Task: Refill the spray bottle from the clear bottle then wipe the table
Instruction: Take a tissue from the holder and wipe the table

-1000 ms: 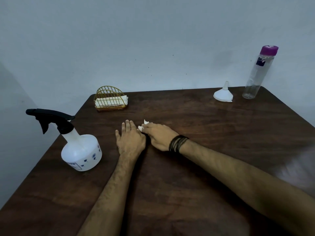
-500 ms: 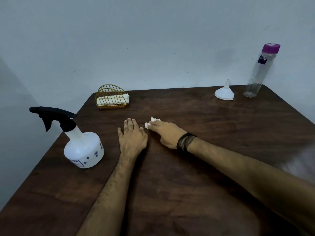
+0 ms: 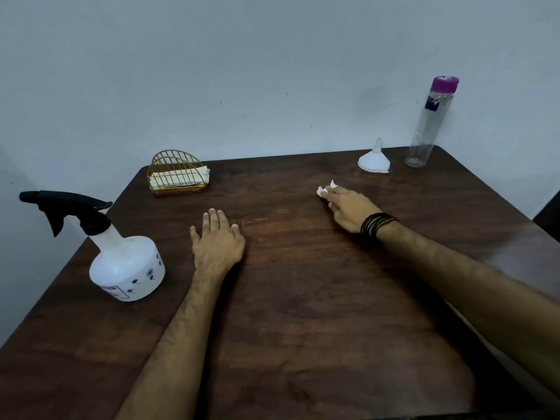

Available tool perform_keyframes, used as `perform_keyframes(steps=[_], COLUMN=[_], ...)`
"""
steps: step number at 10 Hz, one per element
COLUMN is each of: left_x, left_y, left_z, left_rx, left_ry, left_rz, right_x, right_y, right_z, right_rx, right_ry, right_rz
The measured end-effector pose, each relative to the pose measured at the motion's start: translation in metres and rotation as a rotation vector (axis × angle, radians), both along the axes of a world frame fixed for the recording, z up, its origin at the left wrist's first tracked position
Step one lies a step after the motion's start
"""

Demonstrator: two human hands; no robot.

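Tissue (image 3: pixel 326 189) pinched under right hand (image 3: pixel 348 210) fingertips, pressed on table (image 3: pixel 303 298).

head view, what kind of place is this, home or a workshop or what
Probably a plain room at home, perhaps a dining corner: a dark wood table pushed against a bare wall, with a gold wire napkin holder at its far edge. Nothing suggests a workshop.

A little gold wire holder (image 3: pixel 177 176) sits near the back of the counter, and I can see white napkins (image 3: pixel 181 178) lying inside it. A small white funnel (image 3: pixel 374 160) stands upside down near the far right corner, wide end down and thin end up. Behind it all is a plain pale wall (image 3: pixel 242 71).
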State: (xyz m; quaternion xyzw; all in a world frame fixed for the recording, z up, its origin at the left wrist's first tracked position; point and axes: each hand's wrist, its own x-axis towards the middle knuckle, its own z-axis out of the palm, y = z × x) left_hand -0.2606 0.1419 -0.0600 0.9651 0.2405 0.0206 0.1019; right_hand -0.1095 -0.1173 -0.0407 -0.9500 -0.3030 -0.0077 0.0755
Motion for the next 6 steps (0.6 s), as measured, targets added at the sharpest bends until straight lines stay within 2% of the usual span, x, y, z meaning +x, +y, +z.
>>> perform_keyframes(steps=[1, 3, 4, 5, 6], left_x=[0.002, 0.003, 0.002, 0.001, 0.0], left_y=[0.0, -0.001, -0.001, 0.0, -0.001], left_z=[-0.002, -0.003, -0.001, 0.0, 0.001], left_rx=[0.003, 0.011, 0.008, 0.003, 0.0], left_ry=[-0.002, 0.002, 0.003, 0.007, 0.01], left_rz=[0.006, 0.014, 0.014, 0.007, 0.002], right_x=[-0.032, -0.125, -0.115, -0.063, -0.014], right_y=[0.001, 0.017, 0.024, 0.027, 0.012], right_z=[-0.006, -0.017, -0.01, -0.002, 0.004], right_rx=[0.043, 0.172, 0.134, 0.076, 0.017], right_ry=[0.034, 0.036, 0.101, 0.119, 0.067], right_rz=[0.095, 0.417, 0.407, 0.301, 0.107])
